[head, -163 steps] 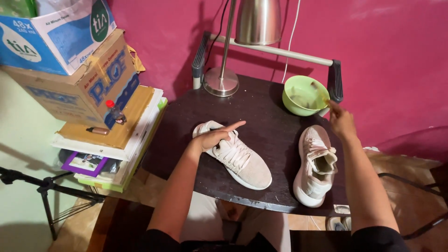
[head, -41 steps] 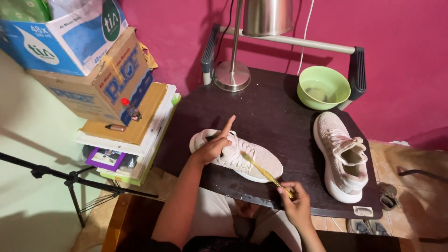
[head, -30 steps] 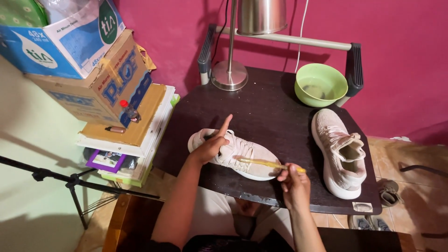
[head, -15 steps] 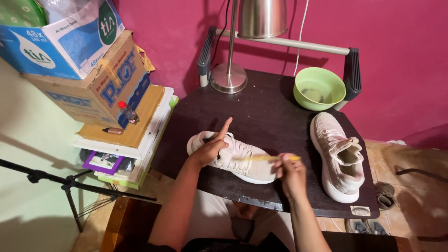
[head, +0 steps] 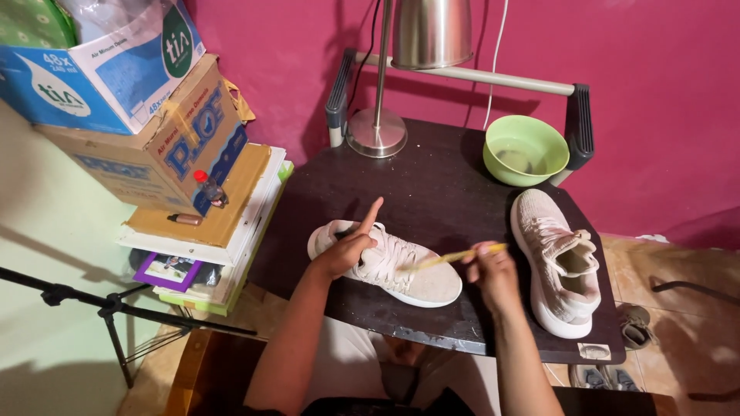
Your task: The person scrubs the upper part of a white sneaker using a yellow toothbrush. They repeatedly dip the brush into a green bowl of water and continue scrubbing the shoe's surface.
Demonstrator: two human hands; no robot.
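— Pale knit fabric is what is being worked on, seen from the head camera: a light sneaker (head: 393, 266) is lying on its side on the dark surface (head: 432, 177), toe pointing right.

— How is it held?

— The heel end is pinned down by the left hand (head: 347, 250), with the index finger raised and the other fingers closed over the opening. A thin yellow brush (head: 451, 256) is pinched in the right hand (head: 492, 270), and its tip is laid against the upper near the laces.

— What has changed?

— Half a second ago the brush was already across the shoe; a second before that the right hand was lower, at the near edge. The brush has been brought up onto the fabric, so scrubbing is judged to be under way.

— And round about?

— A second sneaker (head: 556, 270) is stood upright to the right, well apart from the hands. A green bowl (head: 526, 150) is set behind it, beside a metal lamp (head: 378, 131). Cardboard boxes (head: 154, 115) are stacked on the left.
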